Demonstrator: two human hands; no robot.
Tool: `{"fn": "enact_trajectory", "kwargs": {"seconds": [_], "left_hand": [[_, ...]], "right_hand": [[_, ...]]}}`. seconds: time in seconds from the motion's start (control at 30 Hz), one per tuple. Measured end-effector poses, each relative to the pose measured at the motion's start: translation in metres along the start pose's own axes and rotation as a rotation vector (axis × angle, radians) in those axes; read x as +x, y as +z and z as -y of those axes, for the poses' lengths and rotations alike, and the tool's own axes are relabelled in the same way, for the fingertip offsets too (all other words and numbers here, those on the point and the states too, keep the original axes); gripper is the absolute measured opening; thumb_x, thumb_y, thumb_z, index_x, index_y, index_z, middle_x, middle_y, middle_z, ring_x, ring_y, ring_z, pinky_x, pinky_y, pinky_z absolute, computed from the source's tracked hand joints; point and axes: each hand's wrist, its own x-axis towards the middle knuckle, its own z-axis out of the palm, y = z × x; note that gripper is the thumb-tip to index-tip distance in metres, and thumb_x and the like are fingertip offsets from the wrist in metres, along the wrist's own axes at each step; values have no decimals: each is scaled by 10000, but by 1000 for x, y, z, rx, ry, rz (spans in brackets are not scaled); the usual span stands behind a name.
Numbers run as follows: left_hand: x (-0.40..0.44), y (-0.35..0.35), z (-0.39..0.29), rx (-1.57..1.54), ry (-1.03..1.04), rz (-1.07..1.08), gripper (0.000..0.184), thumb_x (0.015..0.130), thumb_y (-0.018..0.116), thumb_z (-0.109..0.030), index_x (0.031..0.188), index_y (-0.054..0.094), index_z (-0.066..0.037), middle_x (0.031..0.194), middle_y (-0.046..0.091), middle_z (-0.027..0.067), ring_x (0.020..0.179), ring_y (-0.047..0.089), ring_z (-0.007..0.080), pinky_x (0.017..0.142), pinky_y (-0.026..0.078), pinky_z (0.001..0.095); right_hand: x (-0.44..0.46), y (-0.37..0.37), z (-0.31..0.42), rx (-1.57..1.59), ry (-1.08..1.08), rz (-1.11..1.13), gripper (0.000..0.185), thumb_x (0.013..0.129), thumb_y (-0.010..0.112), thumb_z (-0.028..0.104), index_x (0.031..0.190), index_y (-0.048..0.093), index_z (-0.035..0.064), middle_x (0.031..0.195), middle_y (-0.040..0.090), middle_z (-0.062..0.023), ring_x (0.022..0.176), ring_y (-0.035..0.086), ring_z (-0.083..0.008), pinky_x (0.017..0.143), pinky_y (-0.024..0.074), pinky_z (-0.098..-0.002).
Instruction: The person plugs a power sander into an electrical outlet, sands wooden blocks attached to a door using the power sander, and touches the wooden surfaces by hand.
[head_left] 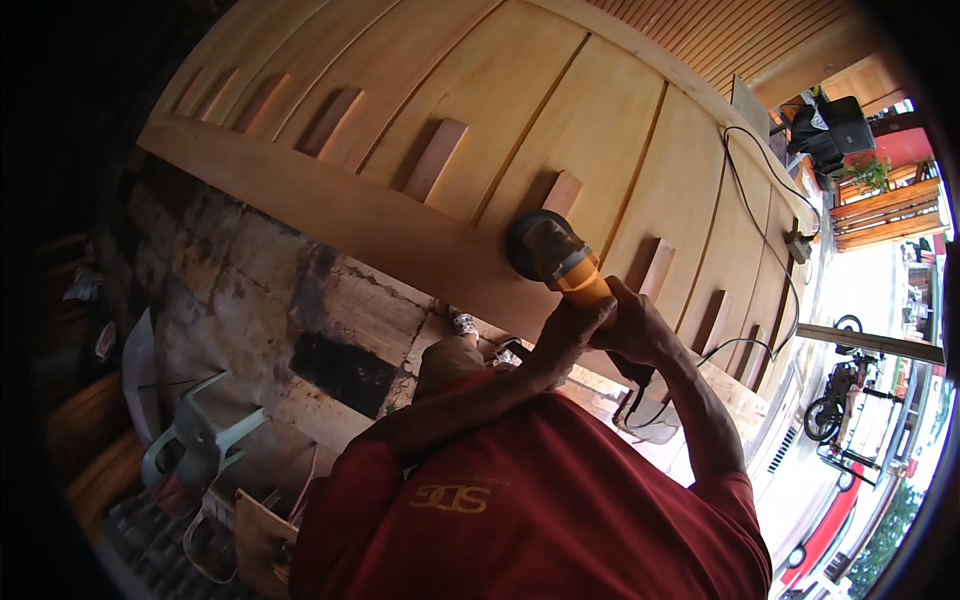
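Note:
An orange and black power sander (577, 272) is held in both hands, its round dark pad against the near edge board of a large wooden panel (400, 235). My left hand (570, 338) wraps round the orange body from the left side. On the right, my right hand (640, 325) grips the rear of the same tool, where the black handle and cord come out. Just beyond the pad a short wooden block (562, 193) lies on the panel. Another block (655, 268) is to the right of the tool.
More blocks, such as one (436, 158), stand in a row along the panel. A black cord (735, 190) loops over its right part. A pale green plastic chair (205, 430) is at the lower left. A motorcycle (835, 400) stands outside at the right.

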Motion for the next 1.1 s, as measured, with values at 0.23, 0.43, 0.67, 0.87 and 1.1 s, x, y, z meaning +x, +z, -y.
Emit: {"fn": "enact_trajectory", "kwargs": {"seconds": [0.23, 0.43, 0.67, 0.87, 1.1], "left_hand": [[19, 2, -9, 142, 89, -48, 633, 1000, 717, -442, 1394, 516, 12, 1218, 646, 109, 1126, 663, 153, 918, 575, 295], [35, 5, -17, 165, 32, -8, 593, 1012, 705, -413, 1398, 516, -4, 1241, 639, 98, 1087, 667, 144, 880, 561, 278], [19, -10, 21, 376, 322, -106, 498, 997, 739, -380, 1232, 619, 43, 1104, 684, 90, 1006, 680, 144, 799, 570, 318], [48, -11, 7, 131, -13, 16, 567, 1014, 684, -446, 1418, 516, -86, 1281, 631, 97, 1153, 694, 207, 961, 620, 408], [26, 12, -13, 194, -59, -84, 666, 1031, 613, -537, 1506, 448, -100, 1432, 577, 115, 1300, 621, 273, 1053, 548, 518]], "right_hand": [[15, -3, -9, 21, -66, -55, 671, 704, 957, 239, 1212, 573, 25, 1018, 753, -216, 992, 758, -374, 835, 596, -460], [29, -8, -22, 141, 56, -14, 712, 727, 949, 229, 1304, 577, 41, 1086, 750, -150, 1017, 737, -231, 895, 578, -403], [18, -1, -23, 11, -27, 34, 720, 707, 941, 238, 1295, 575, 42, 1018, 747, -171, 969, 751, -299, 839, 588, -434], [25, -9, -34, 20, 33, -46, 696, 740, 902, 276, 1290, 560, 21, 992, 751, -217, 968, 751, -397, 810, 593, -468], [29, -2, -42, 82, -134, -30, 610, 760, 875, 311, 1183, 554, 10, 919, 739, -227, 909, 758, -380, 761, 590, -465]]}}
